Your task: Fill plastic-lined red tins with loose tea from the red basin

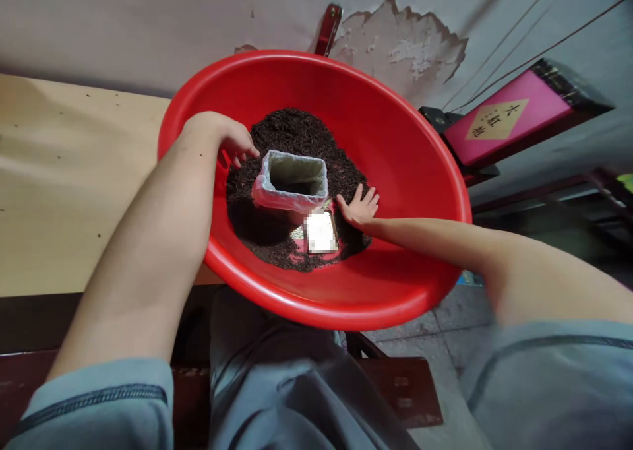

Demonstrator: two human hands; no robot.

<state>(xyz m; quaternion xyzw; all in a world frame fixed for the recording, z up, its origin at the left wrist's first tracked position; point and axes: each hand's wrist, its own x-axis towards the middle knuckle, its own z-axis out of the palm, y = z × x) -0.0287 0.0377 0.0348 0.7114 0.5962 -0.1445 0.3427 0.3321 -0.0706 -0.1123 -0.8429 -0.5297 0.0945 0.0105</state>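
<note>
A wide red basin (336, 313) holds a heap of dark, dry loose tea leaves (297, 128). Among the leaves stands an open box lined with a clear plastic bag (287, 200); its shaded inside shows no leaves. My left hand (238, 141) hangs just left of the box, fingers loosely bent and a little apart, with nothing seen in them. On the right, my right hand (360, 207) is spread palm down on the leaves, apart from the box. A bright, blurred-out rectangular thing (321, 232) lies in front of the box.
Left of the basin is a pale wooden tabletop (74, 186). Behind rises a wall with peeling paint (420, 47). A pink box with a gold label (509, 120) stands at the right. Below are my lap and a dark red wooden bench (405, 390).
</note>
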